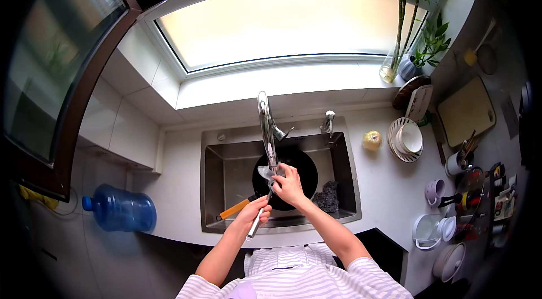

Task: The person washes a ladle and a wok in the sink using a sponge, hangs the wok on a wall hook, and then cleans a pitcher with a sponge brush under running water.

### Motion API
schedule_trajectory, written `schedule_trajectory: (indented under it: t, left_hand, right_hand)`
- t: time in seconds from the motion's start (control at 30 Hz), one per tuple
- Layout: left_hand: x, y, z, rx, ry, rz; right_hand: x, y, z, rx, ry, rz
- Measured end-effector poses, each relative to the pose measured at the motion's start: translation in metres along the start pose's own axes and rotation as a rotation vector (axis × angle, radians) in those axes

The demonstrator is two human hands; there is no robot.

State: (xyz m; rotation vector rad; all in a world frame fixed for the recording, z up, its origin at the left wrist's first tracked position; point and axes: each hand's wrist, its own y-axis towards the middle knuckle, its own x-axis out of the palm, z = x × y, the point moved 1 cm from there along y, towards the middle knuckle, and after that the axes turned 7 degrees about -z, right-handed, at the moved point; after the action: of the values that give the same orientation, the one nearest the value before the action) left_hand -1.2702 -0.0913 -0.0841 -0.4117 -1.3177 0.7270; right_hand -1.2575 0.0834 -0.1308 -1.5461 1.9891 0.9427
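Over the sink, my left hand point(255, 210) is wrapped round the metal handle of a utensil point(254, 228), which slants up toward the faucet point(265, 124). My right hand point(288, 184) is closed at the utensil's upper end, just below the spout, by a pale, shiny patch that may be water or the utensil's head. Below both hands a black pan point(305, 174) lies in the steel sink point(231, 155), its orange-brown handle point(235, 207) pointing to the lower left. A dark grey scrubber point(327, 197) rests in the sink to the right of the pan.
Right of the sink are a wrapped round yellowish item point(372, 140), stacked bowls point(410, 137) on plates, a purple mug point(434, 192) and a glass pitcher point(427, 230). A blue water bottle point(121, 209) lies at the left. Plants point(402, 22) stand on the windowsill.
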Motion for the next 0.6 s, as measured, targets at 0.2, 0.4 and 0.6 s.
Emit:
schedule_trajectory:
  t: [0.2, 0.4, 0.6]
  left_hand:
    - [0.004, -0.007, 0.000, 0.039, 0.112, 0.008]
    - [0.002, -0.003, 0.000, 0.002, 0.123, 0.029]
    - [0.001, -0.001, -0.006, -0.041, 0.049, 0.024]
  right_hand:
    - [-0.012, 0.009, -0.007, 0.032, -0.059, -0.138]
    - [0.014, 0.006, 0.018, -0.128, 0.259, -0.275]
    - [0.015, 0.019, 0.022, -0.197, -0.042, -0.181]
